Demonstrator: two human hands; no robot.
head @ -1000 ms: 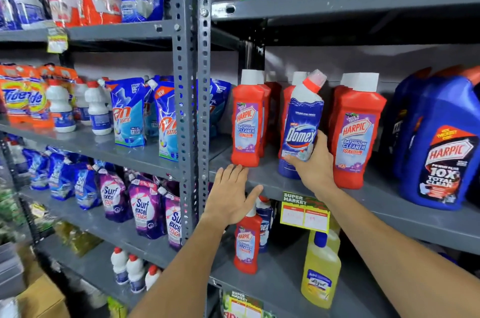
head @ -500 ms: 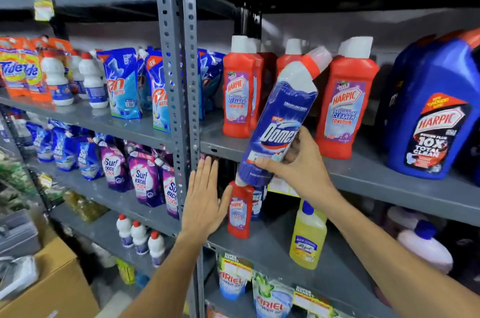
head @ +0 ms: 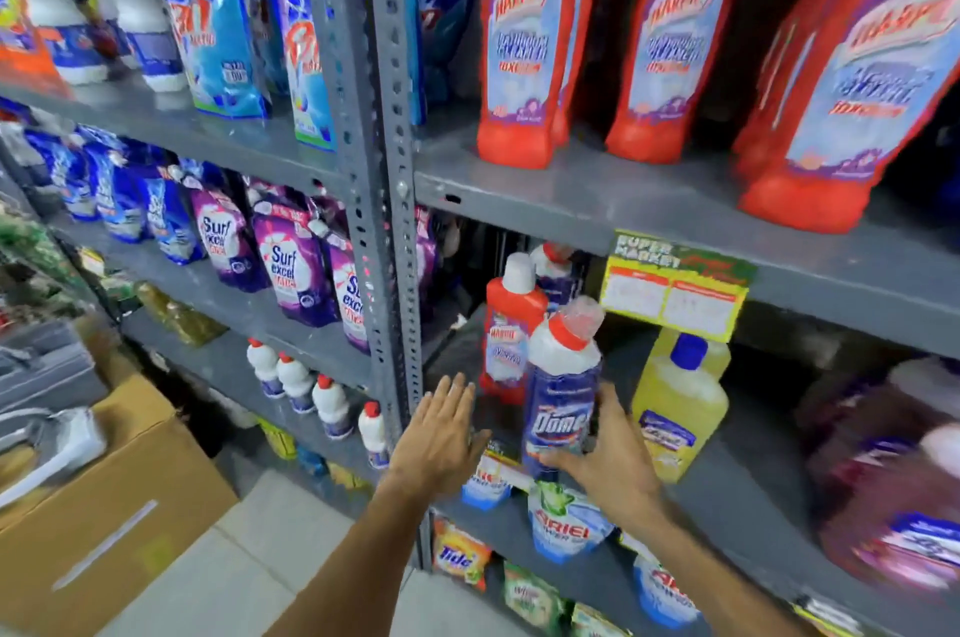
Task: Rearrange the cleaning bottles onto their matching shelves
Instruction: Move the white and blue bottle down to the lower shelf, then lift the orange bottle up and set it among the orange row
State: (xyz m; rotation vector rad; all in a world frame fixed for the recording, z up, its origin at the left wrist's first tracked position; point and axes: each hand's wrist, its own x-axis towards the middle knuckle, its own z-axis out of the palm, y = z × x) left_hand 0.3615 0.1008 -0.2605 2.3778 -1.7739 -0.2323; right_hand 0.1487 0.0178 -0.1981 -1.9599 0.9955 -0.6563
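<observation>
My right hand (head: 610, 462) grips a blue Domex bottle (head: 561, 392) with a white shoulder and red cap, upright at the front of the lower grey shelf (head: 727, 491). Just behind it stands a small red Harpic bottle (head: 506, 335), and another blue bottle (head: 556, 272) is further back. My left hand (head: 441, 433) is flat and open, fingers spread, beside the upright post (head: 384, 220) at the shelf's front edge, holding nothing. Large red Harpic bottles (head: 524, 38) line the shelf above.
A yellow cleaner bottle (head: 675, 402) stands right of the Domex, a pinkish jug (head: 893, 496) further right. A price tag (head: 675, 293) hangs from the upper shelf edge. Detergent pouches (head: 291, 267) fill the left bay, small white bottles (head: 311, 392) below. A cardboard box (head: 104, 506) sits on the floor.
My right hand has carried the Domex bottle down from the upper Harpic shelf to the lower shelf and stood it upright. My left hand dropped with it. The view tilted downward.
</observation>
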